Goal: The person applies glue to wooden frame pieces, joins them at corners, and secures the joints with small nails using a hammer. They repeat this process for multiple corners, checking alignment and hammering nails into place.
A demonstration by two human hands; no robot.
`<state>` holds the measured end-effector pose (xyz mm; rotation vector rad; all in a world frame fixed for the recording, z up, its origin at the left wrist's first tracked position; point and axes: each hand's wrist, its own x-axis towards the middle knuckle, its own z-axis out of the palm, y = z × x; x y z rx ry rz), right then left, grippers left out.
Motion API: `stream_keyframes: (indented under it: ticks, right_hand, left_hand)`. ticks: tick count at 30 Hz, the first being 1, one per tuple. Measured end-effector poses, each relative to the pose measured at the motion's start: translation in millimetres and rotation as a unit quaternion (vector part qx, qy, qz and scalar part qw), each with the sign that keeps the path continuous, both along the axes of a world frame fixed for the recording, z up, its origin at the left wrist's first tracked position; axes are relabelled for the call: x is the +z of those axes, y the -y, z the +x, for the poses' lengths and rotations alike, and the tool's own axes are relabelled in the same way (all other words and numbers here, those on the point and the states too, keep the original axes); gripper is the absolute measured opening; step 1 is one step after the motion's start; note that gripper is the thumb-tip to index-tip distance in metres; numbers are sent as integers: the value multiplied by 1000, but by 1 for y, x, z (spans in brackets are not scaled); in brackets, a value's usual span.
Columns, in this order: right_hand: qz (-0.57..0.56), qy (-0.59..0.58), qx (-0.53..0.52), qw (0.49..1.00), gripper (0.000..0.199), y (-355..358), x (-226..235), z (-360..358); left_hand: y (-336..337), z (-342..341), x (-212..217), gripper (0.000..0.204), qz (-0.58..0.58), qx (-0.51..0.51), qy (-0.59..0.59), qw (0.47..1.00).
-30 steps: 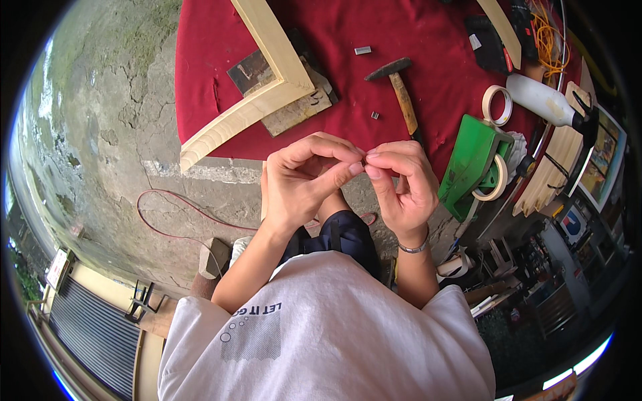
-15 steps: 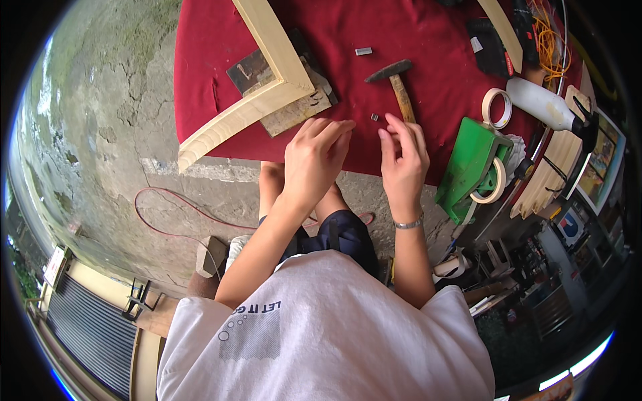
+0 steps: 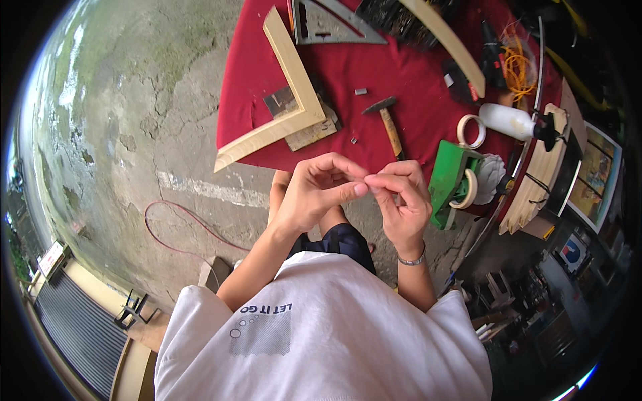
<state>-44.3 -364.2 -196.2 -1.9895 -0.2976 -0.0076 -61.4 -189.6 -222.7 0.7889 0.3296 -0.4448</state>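
Note:
My left hand (image 3: 319, 189) and my right hand (image 3: 402, 199) meet in front of the table's near edge, fingertips pinched together. Whatever lies between the fingertips is too small to make out. Just beyond them, a hammer (image 3: 388, 127) with a wooden handle rests on the red cloth (image 3: 334, 70). A small bit of metal (image 3: 354, 141) lies left of the hammer, and a small grey metal strip (image 3: 361, 91) farther back. To the left, two pale wood mouldings joined as an L-shaped frame corner (image 3: 304, 110) rest on a scuffed wooden block (image 3: 311, 136).
On the right stand a green tape dispenser (image 3: 449, 175), a tape roll (image 3: 479, 127) and a white bottle (image 3: 508, 121). A grey triangular square (image 3: 334, 25) and a curved wood strip (image 3: 455, 43) lie farther back. A red hose (image 3: 177, 204) loops over the concrete floor.
My hands have come together from apart, the right drawing back from beside the small metal pieces. The view has shifted, so the triangular square now shows.

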Motion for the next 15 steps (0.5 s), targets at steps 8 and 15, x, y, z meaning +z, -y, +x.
stream_keyframes:
  ticks: [8, 15]
  right_hand:
    - [46, 64, 92, 993, 21, -14, 123, 17]
    - [-25, 215, 81, 973, 29, -32, 197, 0]
  left_hand:
    - [-32, 6, 121, 16, 49, -16, 88, 995]
    - [-40, -11, 183, 12, -70, 56, 67, 994]
